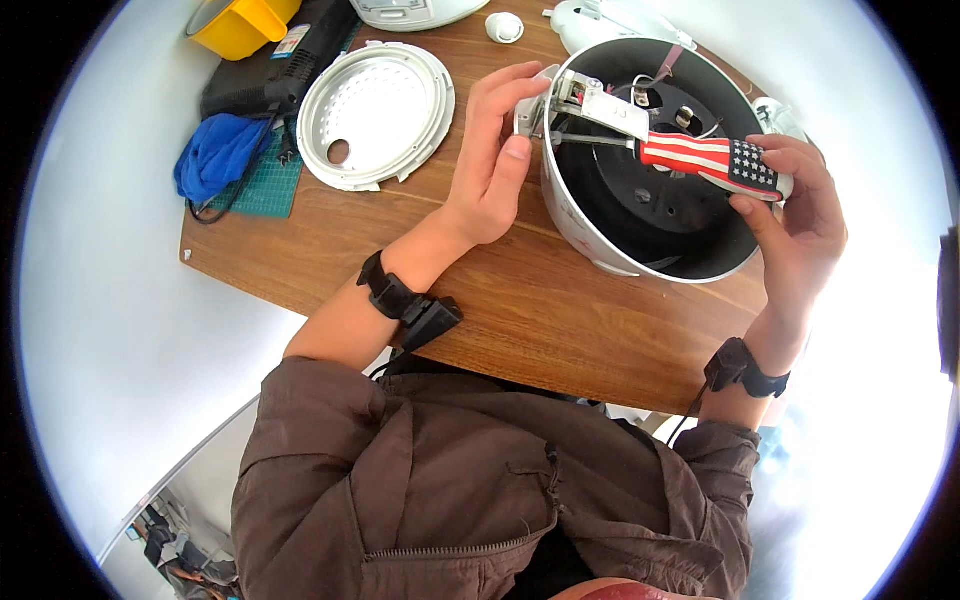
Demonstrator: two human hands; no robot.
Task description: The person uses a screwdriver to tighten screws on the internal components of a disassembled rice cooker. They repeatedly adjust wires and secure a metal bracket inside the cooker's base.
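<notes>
My right hand [800, 205] grips a screwdriver [700, 162] by its red, white and blue handle with stars and stripes. Its shaft lies across the open top of a rice cooker body [590, 235] and reaches toward the left wall. That body is white outside and dark inside, with loose wires and small metal parts within. Against its left rim, my left hand [495, 150] holds a white plastic part [530, 115] between thumb and fingers. A white bracket [610, 108] sits just above the shaft. Where the tip ends is hard to make out.
On the wooden table [400, 270] lies a round white perforated cover [375, 115]. Farther left are a blue cloth [220, 155], a green cutting mat [275, 185], a black case [270, 75] and a yellow container [240, 25]. A small white cap [504, 27] and a white lid [610, 22] lie behind.
</notes>
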